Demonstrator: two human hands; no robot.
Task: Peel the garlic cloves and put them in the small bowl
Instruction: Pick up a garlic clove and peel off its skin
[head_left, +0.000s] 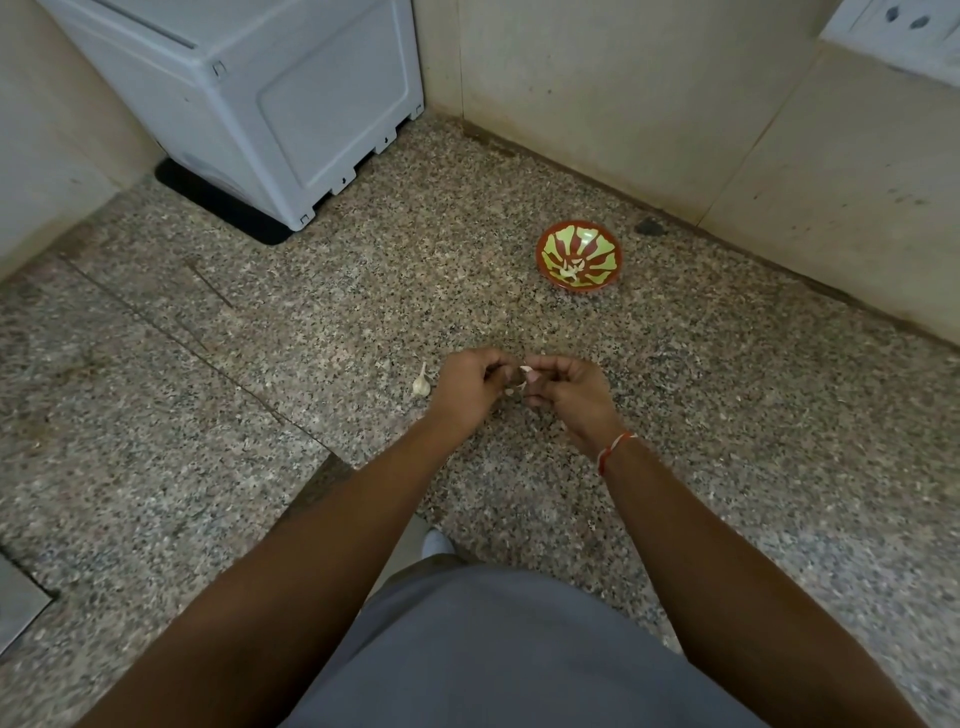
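Note:
Over the speckled granite counter, my left hand (467, 387) and my right hand (566, 395) meet, fingers curled, pinching a small garlic clove (526, 370) between them. Pale skin hangs from the clove just below my fingertips. A garlic bulb (421, 383) with a pointed tip lies on the counter just left of my left hand. The small bowl (597, 236), red with a yellow-green leaf pattern, stands farther back and to the right, with a few pale peeled cloves (570, 270) at its bottom.
A large white appliance (270, 104) on a black mat fills the back left corner. Beige walls close off the back and right, with a socket plate (904, 31) at the top right. A metal edge (15, 608) shows at the left.

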